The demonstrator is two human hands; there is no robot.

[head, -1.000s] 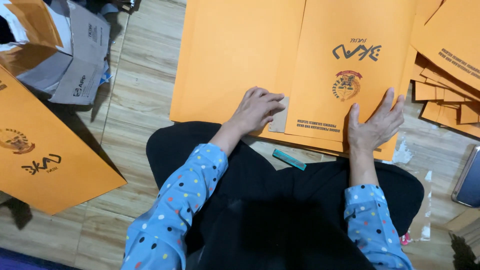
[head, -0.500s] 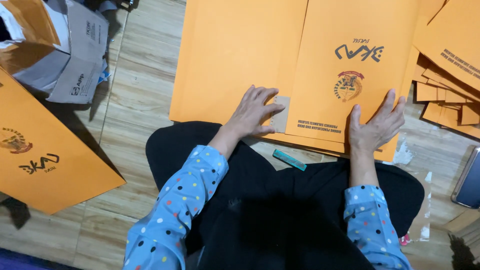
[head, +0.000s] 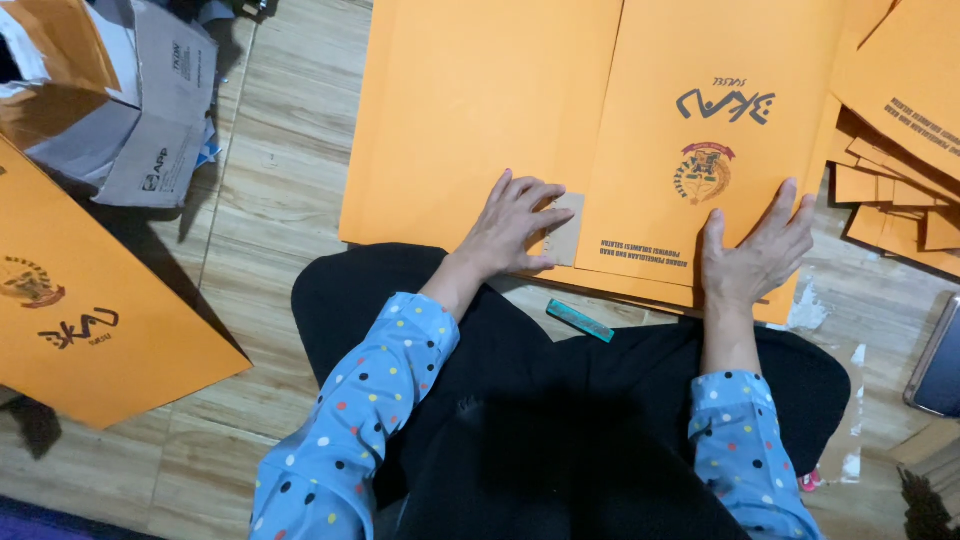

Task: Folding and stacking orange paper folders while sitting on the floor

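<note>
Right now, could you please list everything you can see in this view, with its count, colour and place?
Open folder: one, orange, flat on the floor ahead, under both hands.
Paper patch: one, beige, at the folder's fold.
Folder stack: several, orange, right.
Printed folder: one, orange, left.
Cardboard box: one, grey, upper left.
Small bar: one, teal, by the knees.
Dark device: one, right edge.
Floor: wood planks.
Left hand: flat, fingertips on the patch.
Right hand: flat on the folder.
</note>
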